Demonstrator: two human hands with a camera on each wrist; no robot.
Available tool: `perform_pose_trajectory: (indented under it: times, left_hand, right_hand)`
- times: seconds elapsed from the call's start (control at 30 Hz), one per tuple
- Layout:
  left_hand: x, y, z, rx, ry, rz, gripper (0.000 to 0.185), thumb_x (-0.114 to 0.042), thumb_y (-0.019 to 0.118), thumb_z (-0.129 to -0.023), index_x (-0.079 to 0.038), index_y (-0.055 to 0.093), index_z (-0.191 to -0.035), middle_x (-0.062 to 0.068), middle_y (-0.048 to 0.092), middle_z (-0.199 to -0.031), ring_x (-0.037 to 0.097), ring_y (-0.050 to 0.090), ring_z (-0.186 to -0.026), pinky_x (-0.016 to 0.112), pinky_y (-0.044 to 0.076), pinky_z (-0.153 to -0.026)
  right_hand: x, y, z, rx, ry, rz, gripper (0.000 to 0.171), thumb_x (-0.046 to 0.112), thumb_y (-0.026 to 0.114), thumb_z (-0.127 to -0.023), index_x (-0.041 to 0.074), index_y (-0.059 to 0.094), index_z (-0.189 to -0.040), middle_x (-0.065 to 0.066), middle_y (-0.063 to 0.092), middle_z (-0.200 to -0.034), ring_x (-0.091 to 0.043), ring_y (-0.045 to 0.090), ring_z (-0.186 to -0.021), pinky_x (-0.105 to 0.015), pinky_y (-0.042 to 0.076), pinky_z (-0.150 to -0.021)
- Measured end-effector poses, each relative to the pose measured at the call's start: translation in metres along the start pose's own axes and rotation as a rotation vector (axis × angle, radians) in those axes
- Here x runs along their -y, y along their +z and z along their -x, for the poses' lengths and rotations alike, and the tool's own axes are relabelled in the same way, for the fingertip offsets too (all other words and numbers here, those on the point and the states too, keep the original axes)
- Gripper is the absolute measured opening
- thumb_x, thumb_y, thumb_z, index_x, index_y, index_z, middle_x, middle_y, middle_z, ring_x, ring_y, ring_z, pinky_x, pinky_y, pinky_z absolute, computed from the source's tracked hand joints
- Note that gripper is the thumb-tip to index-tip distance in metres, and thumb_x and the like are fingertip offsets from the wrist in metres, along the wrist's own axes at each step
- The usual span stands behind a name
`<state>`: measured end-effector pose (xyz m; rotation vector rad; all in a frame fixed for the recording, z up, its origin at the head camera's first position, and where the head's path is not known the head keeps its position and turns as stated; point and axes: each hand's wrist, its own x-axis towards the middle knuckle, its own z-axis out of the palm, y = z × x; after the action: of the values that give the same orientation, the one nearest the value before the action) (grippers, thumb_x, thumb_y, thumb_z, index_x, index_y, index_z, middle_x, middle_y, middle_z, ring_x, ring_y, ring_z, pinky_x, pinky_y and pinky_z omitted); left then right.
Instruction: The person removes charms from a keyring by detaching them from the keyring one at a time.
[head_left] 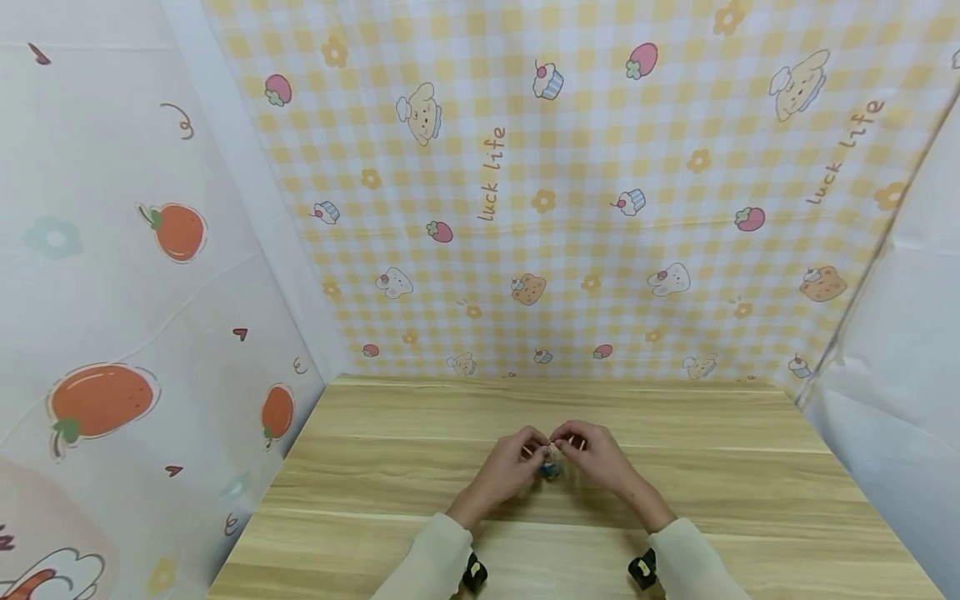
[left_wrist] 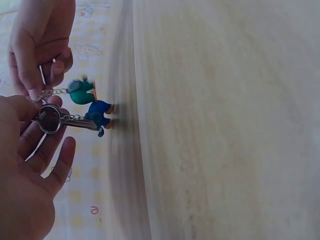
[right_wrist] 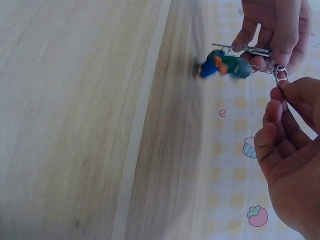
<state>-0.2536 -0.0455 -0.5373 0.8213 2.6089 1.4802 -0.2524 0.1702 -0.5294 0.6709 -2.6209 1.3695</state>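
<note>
Yellow checked backdrop (head_left: 600, 125) reads "luck life" behind both hands (head_left: 555, 458).

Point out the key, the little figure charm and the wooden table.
key (left_wrist: 50, 119): left wrist view, on its round head.
figure charm (right_wrist: 227, 66): right wrist view, on its teal body.
wooden table (head_left: 712, 467): head view, on bare wood right of the hands.

Light wooden table (head_left: 720, 492) — pale grain bands ran left to right across the top, with a few thin lighter seams between the boards. Its far edge met the checked yellow backdrop (head_left: 600, 250), its left edge the white fruit-print sheet (head_left: 112, 333). Nothing visibly lay on the wood — only faint shadow under the middle.
</note>
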Motion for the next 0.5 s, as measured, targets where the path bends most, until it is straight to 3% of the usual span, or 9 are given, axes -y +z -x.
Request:
perform_pose_trajectory:
  times: [0.17, 0.4, 0.5]
  left_hand:
    - [-0.001, -0.0008, 0.0003, -0.017, 0.005, 0.024, 0.014, -0.02, 0.06, -0.111, -0.014, 0.072, -0.114, 0.0, 0.078, -0.106, 0.007, 0.07, -0.096, 0.025, 0.058, -0.088]
    - [-0.0009, 0.0004, 0.0006, -0.07, -0.036, 0.114, 0.016, -0.023, 0.061, -0.111, -0.013, 0.073, -0.112, 0.002, 0.077, -0.106, 0.009, 0.07, -0.096, 0.025, 0.057, -0.089]
    - [0.0001, -0.0004, 0.0004, -0.092, -0.042, 0.149, 0.016, -0.023, 0.061, -0.11, -0.012, 0.072, -0.112, 0.004, 0.077, -0.107, 0.01, 0.07, -0.098, 0.026, 0.058, -0.089]
  right_hand:
    - [-0.0035, 0.0018, -0.001, 0.004, -0.016, 0.016, 0.012, 0.009, 0.07, -0.103, 0.016, 0.077, -0.109, 0.001, 0.076, -0.099, -0.002, 0.059, -0.076, -0.024, 0.053, -0.066]
    - [0.0001, 0.0087, 0.0027, 0.014, 0.045, -0.147, 0.005, 0.01, 0.067, -0.106, 0.006, 0.065, -0.108, -0.009, 0.071, -0.096, -0.029, 0.071, -0.077, -0.028, 0.058, -0.063]
    - [0.002, 0.0099, 0.0044, 0.028, 0.081, -0.198, 0.006, 0.012, 0.065, -0.107, 0.007, 0.067, -0.11, -0.011, 0.072, -0.1, -0.033, 0.072, -0.082, -0.033, 0.061, -0.065]
